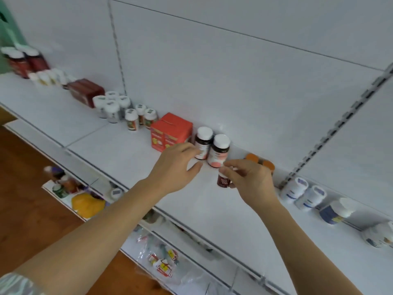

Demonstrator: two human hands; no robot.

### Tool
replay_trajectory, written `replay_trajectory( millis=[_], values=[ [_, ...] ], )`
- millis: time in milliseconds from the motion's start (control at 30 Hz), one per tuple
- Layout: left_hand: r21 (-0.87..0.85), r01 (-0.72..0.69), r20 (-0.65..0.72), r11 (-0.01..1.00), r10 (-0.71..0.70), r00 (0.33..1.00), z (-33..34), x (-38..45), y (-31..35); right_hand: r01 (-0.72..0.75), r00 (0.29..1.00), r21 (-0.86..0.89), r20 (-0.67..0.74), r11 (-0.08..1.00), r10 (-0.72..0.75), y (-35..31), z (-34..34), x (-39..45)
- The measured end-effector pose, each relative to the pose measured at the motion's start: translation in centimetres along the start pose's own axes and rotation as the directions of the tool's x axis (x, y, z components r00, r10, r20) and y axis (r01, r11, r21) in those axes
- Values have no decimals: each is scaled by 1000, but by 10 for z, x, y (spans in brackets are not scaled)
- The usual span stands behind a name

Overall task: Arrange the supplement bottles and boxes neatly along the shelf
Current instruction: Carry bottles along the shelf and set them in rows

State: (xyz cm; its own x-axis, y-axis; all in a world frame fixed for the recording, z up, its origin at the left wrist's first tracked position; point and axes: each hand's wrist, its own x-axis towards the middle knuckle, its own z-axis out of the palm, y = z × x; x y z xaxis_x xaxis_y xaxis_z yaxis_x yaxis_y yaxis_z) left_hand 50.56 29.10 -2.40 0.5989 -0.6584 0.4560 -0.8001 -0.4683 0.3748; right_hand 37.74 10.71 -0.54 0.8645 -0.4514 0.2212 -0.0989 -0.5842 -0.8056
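Pinching the small dark-red bottle point(223, 181) in our right hand point(248, 179), we set it upright just beyond the fingertips, beside the white-capped bottles point(219, 152); left hand point(176, 165) seemingly empty, loosely spread.

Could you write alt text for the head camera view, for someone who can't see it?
A person's right hand pinches a small dark red bottle on a white shelf, while the left hand reaches toward two dark bottles with white caps. An orange-red box stands just left of them.

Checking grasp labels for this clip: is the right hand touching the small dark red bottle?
Touching. The head view shows the right hand pinching the small dark red bottle at its top, thumb and fingers curled round it, just above the shelf.
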Motion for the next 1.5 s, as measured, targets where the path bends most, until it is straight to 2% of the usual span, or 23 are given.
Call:
replay_trajectory(
  millis=[200, 400, 533, 967, 1233, 1500],
  values=[
    [28, 98, 26, 995, -98, 995, -70, -53, -70, -80, 988, -18, 133, 997, 82, -65, 80, -5],
    [39, 155, 55, 987, -157, 986, -125, -100, -145, 31, 977, -77, 211, 997, -14, -120, 165, -11],
    [49, 200, 42, 979, -202, 978, -152, -113, -192, 78, 974, -77, 217, 994, -60, -149, 212, 3],
    [131, 305, 33, 943, -312, 950, -207, -63, -347, 204, 951, -55, 249, 977, -184, -198, 352, 137],
    [150, 370, -19, 917, -371, 928, -242, -35, -458, 302, 920, -114, 293, 947, -258, -243, 441, 221],
    [125, 281, 36, 951, -288, 957, -283, -9, -587, 260, 958, -225, 182, 939, -221, -292, 545, 272]
  ],
)
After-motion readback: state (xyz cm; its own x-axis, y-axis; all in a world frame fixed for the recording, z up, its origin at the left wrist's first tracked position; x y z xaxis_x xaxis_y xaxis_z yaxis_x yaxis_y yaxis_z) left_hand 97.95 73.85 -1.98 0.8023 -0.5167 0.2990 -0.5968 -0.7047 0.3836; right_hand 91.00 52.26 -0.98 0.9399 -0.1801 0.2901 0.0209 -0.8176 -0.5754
